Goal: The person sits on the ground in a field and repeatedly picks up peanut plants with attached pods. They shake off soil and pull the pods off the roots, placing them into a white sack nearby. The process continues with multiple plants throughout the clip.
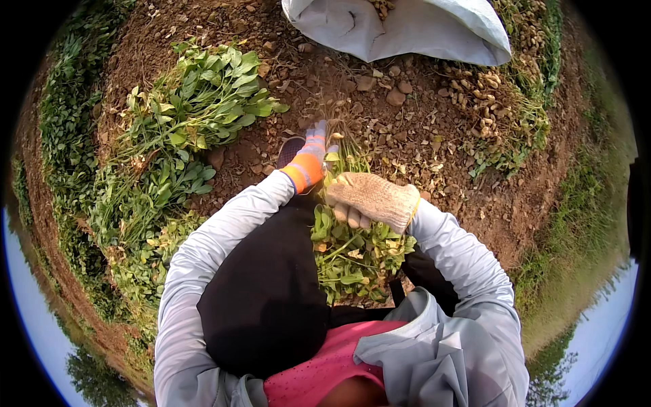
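My right hand [374, 199], in a tan knit glove, is closed around the stems of a bunch of leafy peanut plants [351, 259]. The leaves hang back between my knees, and the thin roots point away from me. My left hand [309, 157], in an orange and grey glove, lies along the left side of the same bunch near the roots, its fingers stretched forward. Whether its far fingers grip the stems cannot be told. Some blur covers the root ends, and no pods can be made out there.
A white woven sack [402, 33] with some peanuts in it lies open ahead. Pulled plants with peanut pods [488, 109] lie at the right. A heap of leafy plants [203, 102] is at the left. Stones [395, 96] and dry leaves dot the brown soil. My shoe [291, 150] is beside my left hand.
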A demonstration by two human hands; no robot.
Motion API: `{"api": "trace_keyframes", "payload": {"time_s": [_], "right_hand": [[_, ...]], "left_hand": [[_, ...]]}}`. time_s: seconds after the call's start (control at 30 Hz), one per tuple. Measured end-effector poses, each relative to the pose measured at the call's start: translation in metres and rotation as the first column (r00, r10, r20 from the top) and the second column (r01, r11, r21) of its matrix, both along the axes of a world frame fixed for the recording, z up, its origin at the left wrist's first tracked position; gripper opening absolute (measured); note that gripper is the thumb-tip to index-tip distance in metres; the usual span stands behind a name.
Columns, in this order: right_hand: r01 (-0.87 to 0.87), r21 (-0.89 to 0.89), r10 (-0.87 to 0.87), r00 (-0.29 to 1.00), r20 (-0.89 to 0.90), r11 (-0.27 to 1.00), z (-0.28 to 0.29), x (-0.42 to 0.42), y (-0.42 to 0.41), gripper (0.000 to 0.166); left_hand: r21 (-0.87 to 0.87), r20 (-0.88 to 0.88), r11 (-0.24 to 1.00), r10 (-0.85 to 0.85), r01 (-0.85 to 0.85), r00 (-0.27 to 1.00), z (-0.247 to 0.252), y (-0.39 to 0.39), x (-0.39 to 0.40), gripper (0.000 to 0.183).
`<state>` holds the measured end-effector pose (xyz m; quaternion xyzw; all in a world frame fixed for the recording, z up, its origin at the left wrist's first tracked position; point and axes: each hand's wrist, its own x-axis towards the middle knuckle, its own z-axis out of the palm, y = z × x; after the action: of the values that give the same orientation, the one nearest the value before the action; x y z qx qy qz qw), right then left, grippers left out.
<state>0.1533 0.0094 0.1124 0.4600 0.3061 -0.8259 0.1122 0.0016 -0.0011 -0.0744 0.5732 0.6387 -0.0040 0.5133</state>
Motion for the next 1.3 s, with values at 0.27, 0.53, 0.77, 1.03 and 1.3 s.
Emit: {"api": "trace_keyframes", "payload": {"time_s": [0.27, 0.53, 0.77, 1.03, 1.3], "right_hand": [[0.725, 0.447, -0.712, 0.66, -0.237, 0.523, -0.067, 0.057, 0.105, 0.054], [-0.474, 0.792, 0.051, 0.868, 0.494, 0.384, -0.082, 0.0, 0.029, 0.021], [-0.581, 0.643, 0.13, 0.784, 0.607, 0.499, -0.073, 0.001, 0.029, 0.023], [-0.18, 0.45, 0.116, 0.979, 0.165, 0.875, -0.034, 0.009, 0.028, 0.024], [0.289, 0.362, -0.394, 0.882, 0.26, 0.886, -0.064, 0.075, 0.056, 0.045]], "left_hand": [[0.216, 0.395, 0.931, 0.191, -0.293, 0.899, 0.027, -0.006, -0.008, 0.067], [0.193, 0.336, 0.961, 0.126, -0.199, 0.933, 0.022, -0.009, -0.009, 0.026], [0.417, 0.046, 0.899, -0.169, 0.135, 0.984, -0.022, -0.013, -0.014, 0.012], [0.316, 0.176, 0.948, -0.034, -0.024, 0.984, -0.027, -0.021, -0.024, 0.023], [0.134, 0.301, 0.933, 0.282, -0.333, 0.911, 0.001, -0.006, -0.026, 0.064]]}}
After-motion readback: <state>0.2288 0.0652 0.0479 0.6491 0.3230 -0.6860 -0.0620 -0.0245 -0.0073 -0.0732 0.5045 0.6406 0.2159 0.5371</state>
